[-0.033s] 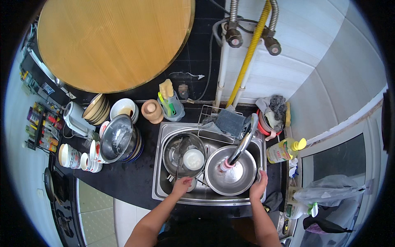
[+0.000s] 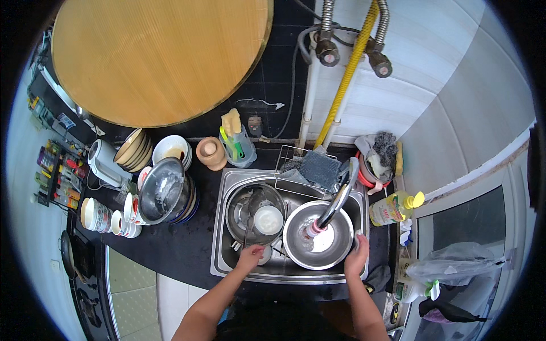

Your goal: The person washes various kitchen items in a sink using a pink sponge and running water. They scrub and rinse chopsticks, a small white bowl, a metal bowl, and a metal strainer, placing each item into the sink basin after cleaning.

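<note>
The right hand (image 2: 356, 257) grips the right rim of a round steel bowl (image 2: 318, 241) sitting in the sink (image 2: 223, 227), fingers curled over the edge. The left hand (image 2: 250, 257) reaches down to small dishes at the front of the sink, just below a second steel bowl (image 2: 254, 213) that holds a white cup (image 2: 268, 219); whether its fingers have closed on anything cannot be told. A curved tap (image 2: 339, 196) arcs over the right bowl, its spout close above the bowl's floor. Compared with the other frame of this same instant, nothing has shifted: both hands and both bowls sit in matching places, so the washing is at the same point. Left of the sink, on the dark counter (image 2: 165, 244), stand stacked bowls (image 2: 165, 196) and cups (image 2: 96, 215). A yellow-capped bottle (image 2: 395, 207) lies to the right.
</note>
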Action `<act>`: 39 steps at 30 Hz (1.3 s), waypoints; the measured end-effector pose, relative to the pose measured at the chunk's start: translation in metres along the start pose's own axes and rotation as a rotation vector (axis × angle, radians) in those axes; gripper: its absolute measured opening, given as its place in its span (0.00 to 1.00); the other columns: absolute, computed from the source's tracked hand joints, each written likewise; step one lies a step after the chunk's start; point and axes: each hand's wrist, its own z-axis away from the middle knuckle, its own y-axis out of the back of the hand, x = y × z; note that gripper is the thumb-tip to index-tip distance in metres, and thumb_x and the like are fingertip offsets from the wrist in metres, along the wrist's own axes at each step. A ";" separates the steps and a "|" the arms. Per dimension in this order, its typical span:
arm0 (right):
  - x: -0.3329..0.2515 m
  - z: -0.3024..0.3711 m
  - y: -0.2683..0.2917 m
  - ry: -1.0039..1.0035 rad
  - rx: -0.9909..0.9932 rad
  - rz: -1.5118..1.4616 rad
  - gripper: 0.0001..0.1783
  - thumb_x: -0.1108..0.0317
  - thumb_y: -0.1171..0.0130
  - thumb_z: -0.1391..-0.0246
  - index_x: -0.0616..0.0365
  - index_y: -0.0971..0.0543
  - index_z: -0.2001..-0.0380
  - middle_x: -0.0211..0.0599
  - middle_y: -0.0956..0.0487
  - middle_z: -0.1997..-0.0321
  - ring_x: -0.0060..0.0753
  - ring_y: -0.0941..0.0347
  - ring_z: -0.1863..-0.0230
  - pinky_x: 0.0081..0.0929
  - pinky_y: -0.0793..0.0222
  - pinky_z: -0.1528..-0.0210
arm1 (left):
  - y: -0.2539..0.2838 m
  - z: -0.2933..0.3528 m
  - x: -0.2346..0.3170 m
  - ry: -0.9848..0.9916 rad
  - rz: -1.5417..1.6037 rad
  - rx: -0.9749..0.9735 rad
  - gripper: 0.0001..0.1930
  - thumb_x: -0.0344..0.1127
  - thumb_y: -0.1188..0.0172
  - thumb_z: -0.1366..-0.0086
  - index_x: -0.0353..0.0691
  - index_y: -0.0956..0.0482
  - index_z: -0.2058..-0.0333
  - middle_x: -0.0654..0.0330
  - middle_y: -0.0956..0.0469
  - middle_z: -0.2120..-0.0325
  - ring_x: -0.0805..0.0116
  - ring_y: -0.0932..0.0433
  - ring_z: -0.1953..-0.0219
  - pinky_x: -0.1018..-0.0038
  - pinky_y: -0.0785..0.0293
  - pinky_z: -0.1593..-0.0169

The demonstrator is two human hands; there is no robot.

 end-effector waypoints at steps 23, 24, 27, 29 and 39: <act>-0.044 0.085 -0.144 0.281 -0.828 0.246 0.26 0.63 0.37 0.65 0.56 0.30 0.59 0.44 0.25 0.60 0.49 0.28 0.61 0.39 0.32 0.59 | 0.021 0.011 -0.007 -0.113 -0.221 -0.273 0.11 0.34 0.46 0.42 0.38 0.24 0.62 0.57 0.23 0.73 0.71 0.25 0.70 0.76 0.29 0.66; -0.040 0.085 -0.148 0.230 -0.917 0.313 0.26 0.63 0.37 0.66 0.56 0.30 0.59 0.44 0.25 0.61 0.49 0.28 0.62 0.39 0.32 0.59 | 0.017 0.009 0.001 -0.065 -0.256 -0.304 0.12 0.35 0.45 0.43 0.38 0.25 0.61 0.56 0.23 0.72 0.69 0.24 0.70 0.75 0.29 0.65; -0.023 0.086 -0.152 0.159 -1.104 0.471 0.25 0.62 0.37 0.66 0.57 0.31 0.61 0.43 0.25 0.64 0.48 0.27 0.63 0.39 0.31 0.61 | 0.001 -0.006 -0.013 -0.187 -0.397 -0.341 0.13 0.35 0.45 0.44 0.36 0.26 0.60 0.51 0.24 0.69 0.60 0.25 0.65 0.70 0.30 0.60; -0.011 0.090 -0.148 0.233 -1.128 0.528 0.24 0.62 0.37 0.66 0.57 0.31 0.64 0.43 0.25 0.65 0.47 0.27 0.63 0.39 0.30 0.63 | -0.013 -0.022 -0.035 -0.314 -0.490 -0.357 0.15 0.33 0.45 0.46 0.34 0.28 0.59 0.47 0.26 0.65 0.53 0.27 0.60 0.67 0.32 0.55; -0.012 0.071 -0.080 0.338 -1.098 0.532 0.11 0.65 0.42 0.63 0.54 0.27 0.72 0.40 0.24 0.73 0.43 0.26 0.71 0.39 0.30 0.71 | -0.081 -0.069 -0.077 -0.325 -0.808 -0.183 0.29 0.25 0.49 0.53 0.21 0.44 0.50 0.38 0.40 0.49 0.44 0.41 0.46 0.62 0.45 0.43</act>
